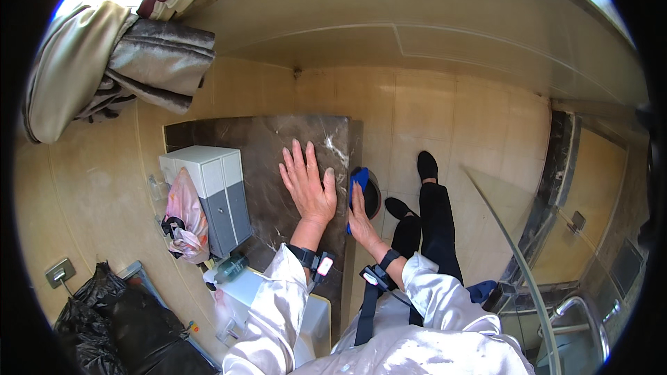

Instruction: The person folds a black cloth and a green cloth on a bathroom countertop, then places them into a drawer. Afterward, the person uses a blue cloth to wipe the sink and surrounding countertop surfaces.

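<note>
My left hand [310,190] rests palm down with spread fingers on a dark marble countertop [266,138], holding nothing. Against the counter's right-hand edge, my right hand [362,221] presses a blue cloth [358,176] with its fingers extended. Part of the cloth is hidden under that hand. Just beyond the cloth, a dark round bin [373,198] stands on the tiled floor, partly covered from view. Each wrist carries a black strap with a small device.
A grey-and-white drawer box [221,192] stands on the counter, beside a hanging pink cloth [187,219]. A green bottle [232,268] lies near the white basin [318,323]. Black plastic [140,323] is at lower left. A glass panel [513,247] rises on the right; garments [151,60] hang upper left.
</note>
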A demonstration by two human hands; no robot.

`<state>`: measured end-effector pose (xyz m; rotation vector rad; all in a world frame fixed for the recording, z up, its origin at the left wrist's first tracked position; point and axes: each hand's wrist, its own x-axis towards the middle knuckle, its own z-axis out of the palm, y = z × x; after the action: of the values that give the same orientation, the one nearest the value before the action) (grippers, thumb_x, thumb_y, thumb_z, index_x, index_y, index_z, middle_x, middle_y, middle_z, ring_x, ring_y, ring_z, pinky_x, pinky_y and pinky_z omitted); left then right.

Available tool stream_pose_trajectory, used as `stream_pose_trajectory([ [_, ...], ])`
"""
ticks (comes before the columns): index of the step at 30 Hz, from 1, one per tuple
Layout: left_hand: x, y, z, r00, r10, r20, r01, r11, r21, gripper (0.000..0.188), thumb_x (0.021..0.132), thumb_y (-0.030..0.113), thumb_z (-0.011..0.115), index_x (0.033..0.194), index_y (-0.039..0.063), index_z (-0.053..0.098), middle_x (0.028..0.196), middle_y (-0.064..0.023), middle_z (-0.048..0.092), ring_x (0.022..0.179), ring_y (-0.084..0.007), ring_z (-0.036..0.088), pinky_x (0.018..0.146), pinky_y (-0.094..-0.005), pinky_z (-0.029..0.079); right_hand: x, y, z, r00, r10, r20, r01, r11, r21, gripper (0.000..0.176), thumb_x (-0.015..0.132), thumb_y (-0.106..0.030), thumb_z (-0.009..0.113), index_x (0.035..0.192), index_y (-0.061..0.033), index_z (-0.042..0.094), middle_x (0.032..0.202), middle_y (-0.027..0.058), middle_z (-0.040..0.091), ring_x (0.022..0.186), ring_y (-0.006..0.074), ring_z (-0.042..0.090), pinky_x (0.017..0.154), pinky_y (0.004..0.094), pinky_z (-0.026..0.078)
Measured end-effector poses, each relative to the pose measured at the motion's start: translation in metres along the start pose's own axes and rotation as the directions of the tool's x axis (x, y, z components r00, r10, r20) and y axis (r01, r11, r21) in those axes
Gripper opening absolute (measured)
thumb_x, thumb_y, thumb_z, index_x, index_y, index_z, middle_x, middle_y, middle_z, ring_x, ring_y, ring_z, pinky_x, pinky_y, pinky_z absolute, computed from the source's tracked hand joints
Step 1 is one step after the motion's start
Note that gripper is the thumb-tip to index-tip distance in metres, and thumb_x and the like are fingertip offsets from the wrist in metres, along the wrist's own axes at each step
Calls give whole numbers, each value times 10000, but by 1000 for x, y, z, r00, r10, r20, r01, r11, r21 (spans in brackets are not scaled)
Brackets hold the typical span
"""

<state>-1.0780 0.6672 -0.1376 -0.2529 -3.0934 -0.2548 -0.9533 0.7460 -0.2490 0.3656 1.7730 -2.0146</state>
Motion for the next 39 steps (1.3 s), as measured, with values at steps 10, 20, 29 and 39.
stream_pose_trajectory([
  [10,1,2,-5,999,-18,44,18,1000,-3,695,1057,406,476,1651,59,374,1744,-221,269,1618,-459,193,1300,-608,108,138,-11,-46,971,-114,-212,137,986,97,673,1169,-349,389,1700,-4,163,1766,263,150,1654,393,90,1340,426,103],
  [20,3,2,-8,998,-48,47,51,997,-58,726,1003,405,571,1639,95,409,1740,-212,282,1608,-476,204,1292,-641,124,148,-43,-46,958,-77,-278,84,996,12,548,1172,-275,391,1652,-18,330,1728,225,314,1625,356,252,1318,393,187],
  [29,5,1,-12,996,-69,57,75,992,-105,755,952,371,653,1635,142,429,1747,-174,289,1615,-450,214,1299,-631,131,101,-90,-90,952,301,-56,-209,774,598,516,1165,-298,495,1575,14,473,1561,139,572,1418,213,523,1217,340,364],
  [39,3,-1,-15,992,-107,61,115,981,-155,741,940,381,670,1607,129,467,1737,-163,313,1616,-424,236,1302,-618,145,97,-213,-109,863,-453,224,494,659,-567,456,1069,-223,615,1501,-78,588,1596,107,553,1482,340,494,1227,490,369],
])
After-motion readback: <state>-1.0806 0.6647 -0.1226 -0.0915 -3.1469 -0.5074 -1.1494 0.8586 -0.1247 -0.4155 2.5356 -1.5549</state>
